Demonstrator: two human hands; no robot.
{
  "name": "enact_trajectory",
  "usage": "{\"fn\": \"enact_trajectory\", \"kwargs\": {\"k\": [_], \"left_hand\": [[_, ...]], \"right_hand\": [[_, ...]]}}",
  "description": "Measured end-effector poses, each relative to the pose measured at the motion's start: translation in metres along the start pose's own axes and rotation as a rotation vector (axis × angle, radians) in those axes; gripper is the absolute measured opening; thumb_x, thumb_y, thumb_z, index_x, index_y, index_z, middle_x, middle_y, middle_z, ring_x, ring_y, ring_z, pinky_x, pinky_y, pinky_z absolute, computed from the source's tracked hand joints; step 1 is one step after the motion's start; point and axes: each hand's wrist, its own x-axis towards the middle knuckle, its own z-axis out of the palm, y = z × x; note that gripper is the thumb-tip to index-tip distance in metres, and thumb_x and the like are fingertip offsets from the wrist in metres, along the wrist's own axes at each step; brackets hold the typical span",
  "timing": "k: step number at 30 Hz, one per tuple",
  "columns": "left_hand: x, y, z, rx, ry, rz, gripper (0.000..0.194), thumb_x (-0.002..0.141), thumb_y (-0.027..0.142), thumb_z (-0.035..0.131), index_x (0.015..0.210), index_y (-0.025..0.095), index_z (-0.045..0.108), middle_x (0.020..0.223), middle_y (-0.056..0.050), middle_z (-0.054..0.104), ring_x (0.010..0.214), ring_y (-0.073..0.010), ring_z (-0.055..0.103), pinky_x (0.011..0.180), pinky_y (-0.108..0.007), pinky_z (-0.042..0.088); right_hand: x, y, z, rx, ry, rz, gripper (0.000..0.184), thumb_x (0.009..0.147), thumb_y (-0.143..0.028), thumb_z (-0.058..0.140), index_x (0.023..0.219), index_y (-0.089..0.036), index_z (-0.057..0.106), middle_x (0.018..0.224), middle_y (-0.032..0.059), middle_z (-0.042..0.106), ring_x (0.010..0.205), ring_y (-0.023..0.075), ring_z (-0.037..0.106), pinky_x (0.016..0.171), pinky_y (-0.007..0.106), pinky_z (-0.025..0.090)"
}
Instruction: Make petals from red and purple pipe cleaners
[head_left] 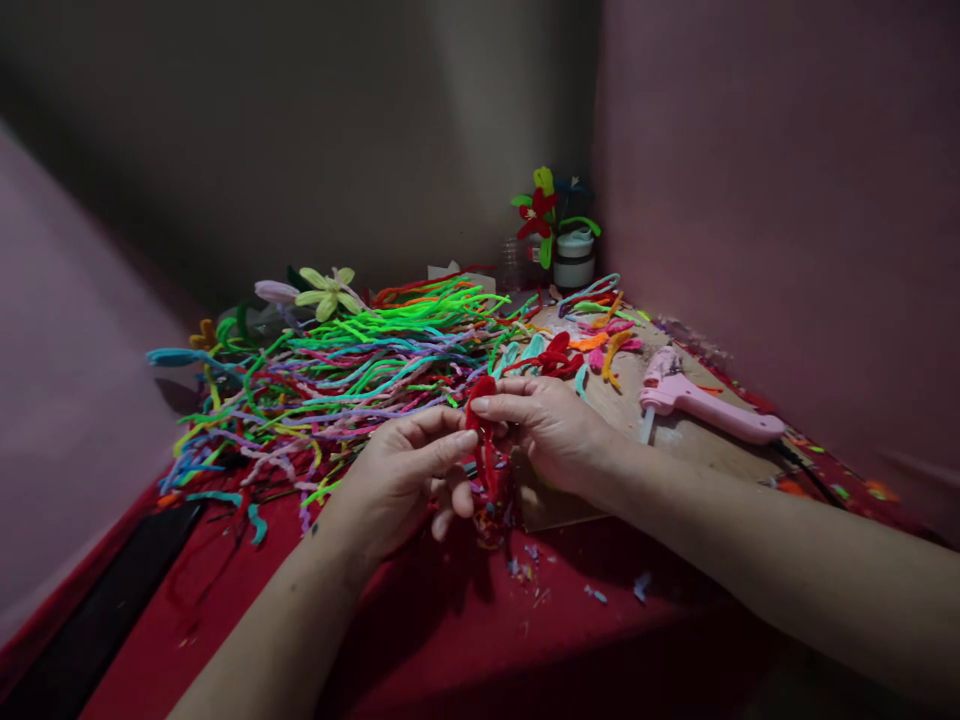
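Between my two hands, over the front of the table, is a red pipe cleaner (pixel 480 395) bent into a loop, its ends hanging down. My left hand (pixel 409 465) pinches its left side between thumb and fingertips. From the right, my right hand (pixel 551 425) grips the upper part of the same loop; its lower fingers are partly hidden. Just behind my hands lie more looped red pipe cleaners (pixel 553 357). A large heap of multicoloured pipe cleaners (pixel 360 350) spreads behind and to the left.
A pink glue gun (pixel 705 408) lies on a cardboard sheet (pixel 675 460) at right, its cord running off rightward. A small white pot (pixel 574 260) with pipe-cleaner flowers stands at the back. A yellow flower (pixel 328 292) rests on the heap. Fuzz scraps litter the red tablecloth (pixel 465 640).
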Motion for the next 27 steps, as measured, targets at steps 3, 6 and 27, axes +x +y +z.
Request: {"fn": "enact_trajectory", "kwargs": {"k": [3,6,27], "left_hand": [[0.001,-0.003,0.000,-0.062,-0.020,0.013,0.014,0.080,0.032,0.058,0.083,0.019,0.058,0.054,0.003,0.056,0.037,-0.0082,0.051,0.030,-0.015,0.038],[0.002,-0.004,0.002,0.026,0.021,0.076,0.016,0.081,0.032,0.056,0.079,0.016,0.058,0.050,0.002,0.057,0.035,-0.0065,0.047,0.033,-0.015,0.037],[0.008,-0.011,0.013,0.033,0.263,0.214,0.016,0.077,0.029,0.059,0.072,0.015,0.054,0.046,0.003,0.056,0.034,-0.0082,0.047,0.037,-0.019,0.039]], "right_hand": [[-0.002,0.001,0.001,-0.020,0.003,0.003,0.008,0.064,-0.016,0.066,0.062,-0.014,0.059,0.054,-0.0027,0.055,0.047,0.0073,0.047,0.050,0.023,0.036],[-0.003,0.003,0.000,-0.047,0.003,-0.006,0.009,0.065,-0.019,0.067,0.064,-0.013,0.060,0.055,-0.0013,0.056,0.047,0.0084,0.049,0.050,0.024,0.038],[-0.004,0.000,0.003,-0.280,0.009,-0.030,0.007,0.068,-0.016,0.059,0.075,-0.015,0.055,0.055,-0.0025,0.055,0.045,0.0083,0.049,0.044,0.021,0.036]]}}
